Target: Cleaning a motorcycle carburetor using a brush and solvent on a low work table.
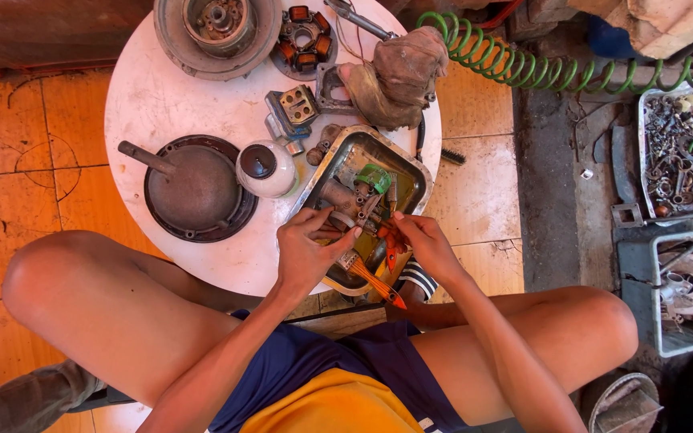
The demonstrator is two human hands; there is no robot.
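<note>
Hands worked over a metal tray (415,170): left hand (308,255) gripped an orange-handled brush (374,281), right hand (424,244) pinched a small part.

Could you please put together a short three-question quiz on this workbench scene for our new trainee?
1. True or false: the metal tray lies on the round white table.
2. Which lies nearest the left hand?
A. the green coiled hose
B. the orange-handled brush
C. the dirty rag
3. Fill in: the right hand works at the small parts inside the ____.

Key:
1. True; one end overhangs the table's near edge.
2. B; the brush sits just below that hand, but whether the hand grips it cannot be told.
3. Tray.
</note>
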